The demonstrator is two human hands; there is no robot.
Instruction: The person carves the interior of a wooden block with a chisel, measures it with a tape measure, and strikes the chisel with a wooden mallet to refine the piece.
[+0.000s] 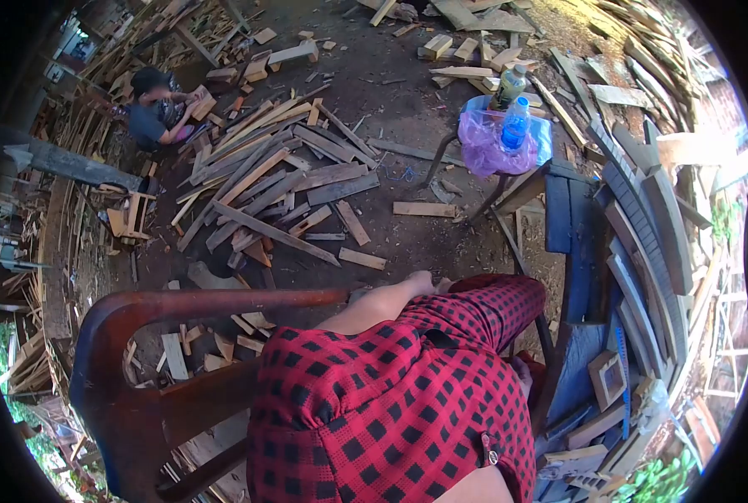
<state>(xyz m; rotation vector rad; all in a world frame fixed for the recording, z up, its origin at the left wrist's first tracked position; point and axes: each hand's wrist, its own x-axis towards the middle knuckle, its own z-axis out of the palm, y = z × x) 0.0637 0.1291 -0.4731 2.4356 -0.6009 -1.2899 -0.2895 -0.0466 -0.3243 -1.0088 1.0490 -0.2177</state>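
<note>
- A co-worker crouches at the far left on the dirt floor, both hands on a short block of wood, well apart from the wearer.
- Right of that person, a loose heap of grey and tan planks spreads across the floor, with single offcuts lying around its edges.
- Near the bottom left stands a dark red wooden chair; its curved top rail runs rightward toward the wearer's arm.
- The left hand lies at the right end of that rail, beside the knee. Its grip seems to be curled around the rail's tip, but the fingers are mostly hidden, so whether they are pressed together or spread cannot be told.
- The wearer's lap, in red and black checked cloth, fills the bottom centre.
- The right hand shows only as a sliver beyond the right thigh, low beside a dark blue board; what its grip is doing cannot be told.
- Farther off, a purple plastic bag sits on a small stand with a blue bottle and a green-capped bottle upright in it.
- Along the right edge, curved grey slats lie stacked, with a small wooden frame below them.
</note>
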